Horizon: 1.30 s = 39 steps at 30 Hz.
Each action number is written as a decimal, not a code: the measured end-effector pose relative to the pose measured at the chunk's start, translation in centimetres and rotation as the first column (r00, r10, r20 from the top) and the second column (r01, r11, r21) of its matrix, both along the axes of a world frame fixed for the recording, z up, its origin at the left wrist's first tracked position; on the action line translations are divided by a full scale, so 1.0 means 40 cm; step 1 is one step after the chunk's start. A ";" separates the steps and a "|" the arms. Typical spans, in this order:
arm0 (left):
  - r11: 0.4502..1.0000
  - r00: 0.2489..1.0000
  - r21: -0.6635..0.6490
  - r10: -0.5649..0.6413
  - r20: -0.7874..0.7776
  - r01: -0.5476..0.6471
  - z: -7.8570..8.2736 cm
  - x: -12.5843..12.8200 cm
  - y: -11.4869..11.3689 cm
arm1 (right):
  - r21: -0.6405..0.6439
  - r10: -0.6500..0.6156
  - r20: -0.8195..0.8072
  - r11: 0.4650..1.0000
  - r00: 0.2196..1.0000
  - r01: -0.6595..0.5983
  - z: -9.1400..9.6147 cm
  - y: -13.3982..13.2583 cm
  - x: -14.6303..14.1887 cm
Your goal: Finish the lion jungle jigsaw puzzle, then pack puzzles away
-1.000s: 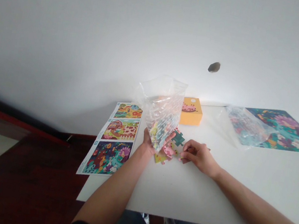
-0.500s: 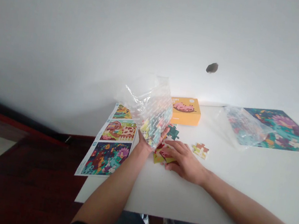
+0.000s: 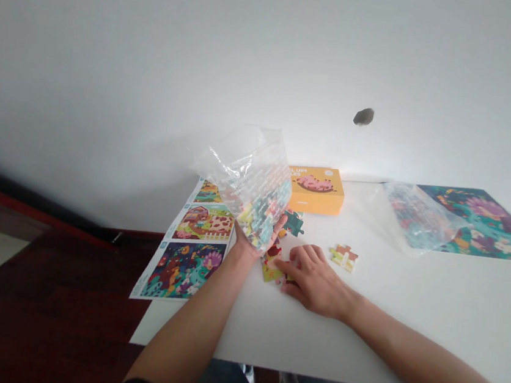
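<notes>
Jigsaw puzzle pieces are lying beneath the right hand, which is resting half-open on them, not clenching. Left hand is grasping a clear plastic bag upright, apparently keeping its pieces gathered low. Measured from the orange box, a joined piece group is sitting front-right, a picture sheet is lying front-left, and a puzzle board is lying farther right

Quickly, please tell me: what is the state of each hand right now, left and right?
Left hand: closed, holding a clear plastic bag.
Right hand: open, fingers resting at the loose puzzle pieces, no clear grip.
</notes>
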<state>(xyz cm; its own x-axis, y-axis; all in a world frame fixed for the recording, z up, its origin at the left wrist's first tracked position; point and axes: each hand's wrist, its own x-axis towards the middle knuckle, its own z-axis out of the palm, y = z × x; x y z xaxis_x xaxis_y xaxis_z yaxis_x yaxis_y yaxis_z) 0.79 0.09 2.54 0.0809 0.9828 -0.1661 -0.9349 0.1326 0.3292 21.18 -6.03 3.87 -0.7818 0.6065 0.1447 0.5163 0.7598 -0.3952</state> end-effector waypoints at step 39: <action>0.998 1.000 -0.063 -0.001 -0.028 -0.001 0.019 0.006 -0.014 | -0.140 -0.201 -0.127 0.973 0.971 0.183 -0.009 0.005 0.039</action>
